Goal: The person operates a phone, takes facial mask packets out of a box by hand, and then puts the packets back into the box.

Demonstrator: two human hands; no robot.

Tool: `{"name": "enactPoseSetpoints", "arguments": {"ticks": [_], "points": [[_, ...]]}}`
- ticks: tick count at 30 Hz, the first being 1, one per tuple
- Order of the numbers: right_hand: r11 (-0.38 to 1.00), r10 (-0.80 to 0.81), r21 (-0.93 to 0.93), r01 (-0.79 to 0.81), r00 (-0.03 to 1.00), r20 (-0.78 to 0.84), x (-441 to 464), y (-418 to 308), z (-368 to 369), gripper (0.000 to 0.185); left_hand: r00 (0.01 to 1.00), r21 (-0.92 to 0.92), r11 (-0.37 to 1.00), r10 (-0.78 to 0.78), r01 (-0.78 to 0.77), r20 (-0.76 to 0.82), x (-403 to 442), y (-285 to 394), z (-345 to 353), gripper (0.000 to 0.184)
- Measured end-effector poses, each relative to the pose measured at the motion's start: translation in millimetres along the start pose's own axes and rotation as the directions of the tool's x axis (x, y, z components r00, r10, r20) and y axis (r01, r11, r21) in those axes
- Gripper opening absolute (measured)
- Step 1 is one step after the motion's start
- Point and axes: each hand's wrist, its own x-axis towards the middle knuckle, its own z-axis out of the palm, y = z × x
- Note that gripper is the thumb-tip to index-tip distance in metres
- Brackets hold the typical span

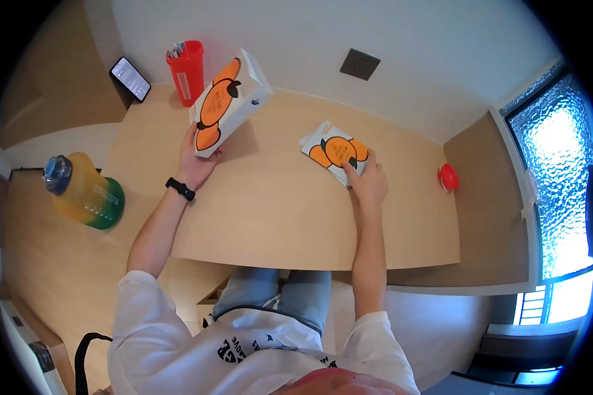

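Observation:
My left hand (196, 161) is wrapped round the lower end of a white box (229, 104) printed with orange fruit, which it holds tilted above the desk. A black band circles that wrist. On the right, my right hand (367, 179) grips the near right edge of some flat white packets (336, 151) with the same orange print. They look stacked, with edges slightly offset; whether they touch the desk I cannot tell. The thumb lies on top of them, and the fingers beneath are hidden.
A red cup (187, 76) with small packets in it stands at the back left, beside a phone (131, 79) leaning on the wall. A large yellow-green bottle (89, 192) is at the left. Near the right panel sits a small red object (448, 177). The desk (277, 224) has a curved front edge.

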Motion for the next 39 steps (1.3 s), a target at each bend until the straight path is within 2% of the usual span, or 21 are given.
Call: {"name": "enactPoseSetpoints", "arguments": {"ticks": [2, 5, 8, 11, 14, 20, 21, 22, 23, 26, 29, 32, 35, 38, 39], "points": [[0.997, -0.011, -0.077, 0.01, 1.0, -0.001, 1.9, 4.5, 2.9, 0.078, 1.0, 0.071, 0.997, 0.019, -0.019, -0.006, -3.7, -2.7, 3.6, 0.043], [0.998, 0.034, 0.043, -0.036, 0.999, 0.041, 1.9, 4.6, -0.5, 0.08, 0.997, 0.179, 0.984, -0.009, 0.023, -0.079, -13.5, -3.0, 21.5, 0.044], [0.996, 0.036, 0.079, -0.043, 0.996, 0.084, 7.5, 9.5, 3.3, 0.084, 0.998, 0.181, 0.983, -0.01, 0.023, -0.068, -13.6, -4.6, 24.1, 0.048], [0.999, 0.049, 0.017, -0.05, 0.999, 0.019, 8.9, 7.9, 5.9, 0.087, 0.997, 0.202, 0.979, 0.012, 0.005, -0.08, -15.3, -3.0, 31.4, 0.047], [0.997, 0.034, 0.066, -0.036, 0.999, 0.024, 11.7, 15.5, 10.7, 0.088, 0.998, 0.188, 0.982, 0.009, 0.004, -0.068, -9.1, -1.6, 22.9, 0.046], [0.915, 0.08, 0.401, -0.046, 0.994, -0.07, 18.2, 27.5, 10.0, 0.085, 0.999, 0.173, 0.985, -0.003, 0.011, -0.044, -8.5, -4.2, 20.6, 0.048], [0.715, 0.177, 0.685, -0.142, 0.984, 0.02, 16.0, 20.5, 5.5, 0.08, 1.0, 0.166, 0.986, 0.005, 0.0, -0.028, -7.9, -4.5, 17.5, 0.048], [0.423, 0.228, 0.879, -0.222, 0.964, 0.134, 10.4, 9.0, -2.0, 0.074, 1.0, 0.19, 0.982, 0.023, -0.022, -0.003, -8.0, -4.5, 18.2, 0.048], [0.08, 0.228, 0.956, -0.281, 0.939, 0.257, 8.6, 2.0, -9.2, 0.069, 1.0, 0.196, 0.98, 0.022, -0.021, -0.004, -6.7, -3.5, 17.6, 0.048], [-0.016, -0.011, 0.824, -0.567, 0.824, 0.567, 16.8, 13.5, -21.0, 0.048, 1.0, 0.181, 0.983, -0.001, 0.004, -0.016, -6.8, -4.3, 14.3, 0.047], [0.25, -0.144, 0.744, -0.62, 0.736, 0.662, 14.9, 17.2, -11.8, 0.032, 0.999, 0.282, 0.959, 0.012, -0.002, -0.034, -5.0, -2.7, 8.2, 0.048], [0.081, -0.099, 0.827, -0.556, 0.821, 0.562, 10.7, 5.0, 14.3, 0.024, 1.0, 0.24, 0.971, 0.0, 0.0, 0.0, -8.7, -3.3, 18.7, 0.049], [-0.146, -0.045, 0.869, -0.472, 0.881, 0.471, 18.6, 2.1, 30.5, 0.022, 1.0, 0.239, 0.971, 0.001, 0.003, -0.017, -10.3, -4.5, 22.2, 0.049], [-0.313, 0.008, 0.84, -0.444, 0.883, 0.47, 18.6, -0.5, 29.6, 0.02, 1.0, 0.264, 0.964, -0.004, 0.002, 0.006, -11.1, -3.5, 20.5, 0.049], [-0.312, -0.006, 0.856, -0.413, 0.902, 0.432, 16.4, -3.9, 28.2, 0.02, 1.0, 0.281, 0.96, -0.006, 0.005, 0.005, -11.8, -3.4, 20.1, 0.048]]}}
